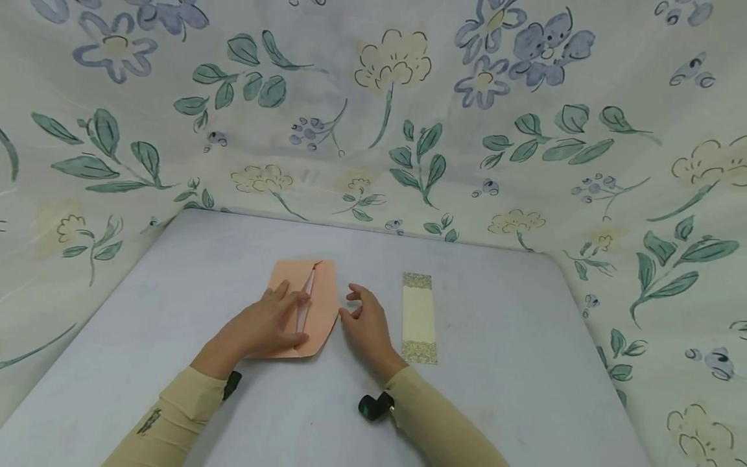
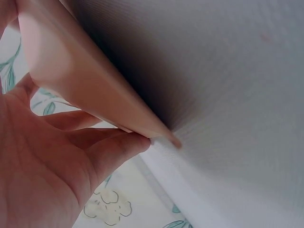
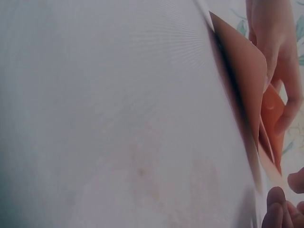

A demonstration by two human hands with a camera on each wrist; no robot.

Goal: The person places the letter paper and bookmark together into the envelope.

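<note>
A folded peach paper piece, shaped like an envelope (image 1: 323, 305), lies on the white table with a narrow slit between its flaps. My left hand (image 1: 265, 324) rests on its left part, fingers spread and thumb by the lower end of the slit. In the left wrist view, the fingers of the left hand (image 2: 52, 156) lie along the raised paper (image 2: 80, 76). At the envelope's right edge, a fingertip of my right hand (image 1: 369, 331) touches or nearly touches the paper; its other fingers are bent. Only the right fingertips (image 3: 275, 197) show in the right wrist view, near the paper's end.
To the right of my right hand lies a cream paper strip (image 1: 418, 314) with patterned gold ends. The white tabletop (image 1: 496, 383) is bordered by a floral cloth (image 1: 327, 97) at the back and sides.
</note>
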